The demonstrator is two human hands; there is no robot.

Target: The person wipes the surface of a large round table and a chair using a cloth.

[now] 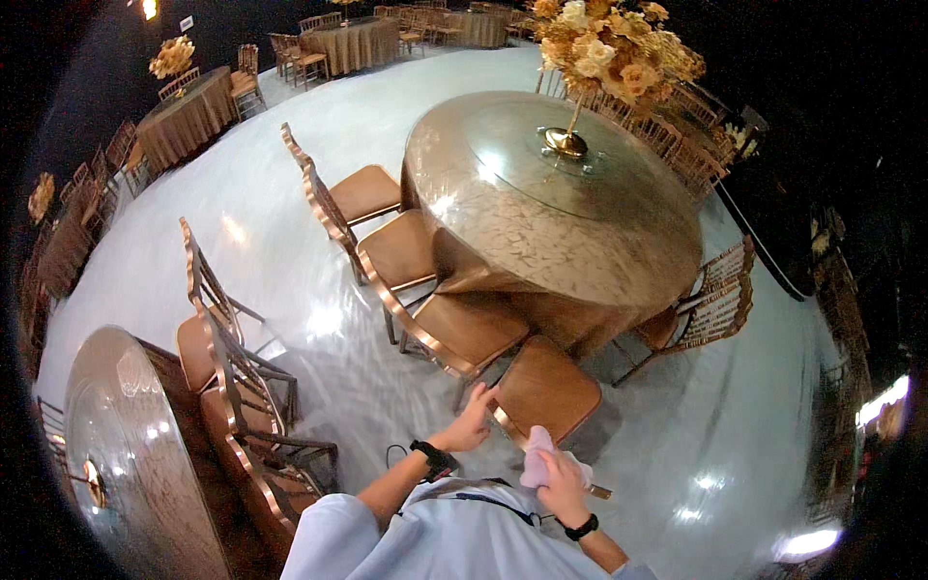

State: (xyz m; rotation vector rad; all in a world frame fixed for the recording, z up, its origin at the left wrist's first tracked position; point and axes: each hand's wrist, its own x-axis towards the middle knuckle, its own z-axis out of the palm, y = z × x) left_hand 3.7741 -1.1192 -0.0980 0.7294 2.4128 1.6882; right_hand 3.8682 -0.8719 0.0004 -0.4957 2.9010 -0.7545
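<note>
Against the back of the nearest chair (547, 394), my right hand (564, 483) has the pink cloth (537, 458) bunched beneath its curled fingers (551, 468), a fold poking out past them toward the seat. My left hand (467, 429) holds nothing, its fingers loosely parted and partly bent by the left end of that chair's back; I cannot tell whether they touch it. Beyond the seat stands the round worktop (561, 261), other chairs (474, 329) beside it.
</note>
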